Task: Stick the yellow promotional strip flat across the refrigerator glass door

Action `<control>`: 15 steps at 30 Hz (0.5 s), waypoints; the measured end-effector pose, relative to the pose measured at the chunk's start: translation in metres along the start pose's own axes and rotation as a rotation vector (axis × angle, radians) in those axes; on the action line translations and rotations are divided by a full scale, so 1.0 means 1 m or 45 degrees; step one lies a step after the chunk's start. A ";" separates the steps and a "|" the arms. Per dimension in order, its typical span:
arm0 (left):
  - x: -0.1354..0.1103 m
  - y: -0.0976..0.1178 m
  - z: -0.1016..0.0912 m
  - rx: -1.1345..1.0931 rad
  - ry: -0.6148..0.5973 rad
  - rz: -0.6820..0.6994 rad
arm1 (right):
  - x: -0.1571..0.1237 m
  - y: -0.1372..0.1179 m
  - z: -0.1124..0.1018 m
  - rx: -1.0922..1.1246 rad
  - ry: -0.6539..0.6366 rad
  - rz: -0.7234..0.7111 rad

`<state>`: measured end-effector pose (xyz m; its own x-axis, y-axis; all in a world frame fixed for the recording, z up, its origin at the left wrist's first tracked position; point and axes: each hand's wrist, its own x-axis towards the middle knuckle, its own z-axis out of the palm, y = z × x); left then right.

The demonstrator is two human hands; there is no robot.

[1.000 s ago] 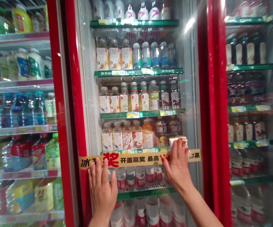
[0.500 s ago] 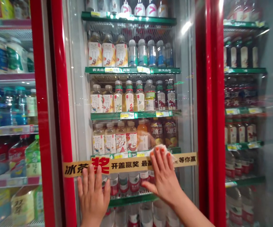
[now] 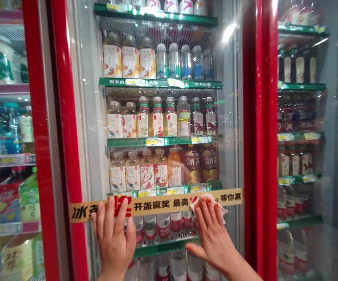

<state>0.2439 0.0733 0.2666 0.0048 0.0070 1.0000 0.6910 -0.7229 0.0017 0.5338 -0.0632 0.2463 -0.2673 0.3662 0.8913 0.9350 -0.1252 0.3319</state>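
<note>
One crumpled wipe (image 3: pixel 223 212) — under right hand (image 3: pixel 214 233) | flat tan strip (image 3: pixel 161 205) | glass door (image 3: pixel 230 132)

The left hand (image 3: pixel 114 236) and right hand (image 3: pixel 212 236) are raised, palms forward, fingers up.

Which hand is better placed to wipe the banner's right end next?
Probably the right hand: it lies flat over a white cloth near that end of the banner. The left hand, over the banner's left part, shows no cloth.
</note>
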 end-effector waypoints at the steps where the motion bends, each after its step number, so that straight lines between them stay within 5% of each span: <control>1: 0.002 0.001 0.003 0.042 -0.034 -0.016 | -0.012 0.006 -0.001 -0.019 -0.004 0.035; 3: 0.004 0.002 0.009 0.095 -0.090 -0.045 | -0.013 0.027 -0.005 -0.053 0.033 0.285; 6: 0.003 0.002 0.013 0.114 -0.101 -0.073 | 0.030 0.044 -0.013 -0.035 0.122 0.606; 10: 0.001 0.001 0.010 0.116 -0.088 -0.063 | 0.060 0.006 -0.008 0.146 0.070 0.390; 13: 0.002 0.002 0.010 0.113 -0.067 -0.028 | 0.018 -0.017 0.003 0.177 0.005 0.149; 15: 0.003 0.002 0.011 0.121 -0.050 -0.012 | -0.009 -0.006 0.006 0.114 -0.009 0.175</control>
<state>0.2535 0.0791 0.2698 0.0255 0.0419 0.9988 0.7567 -0.6537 0.0081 0.5320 -0.0607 0.2342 -0.1340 0.3580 0.9241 0.9797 -0.0923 0.1778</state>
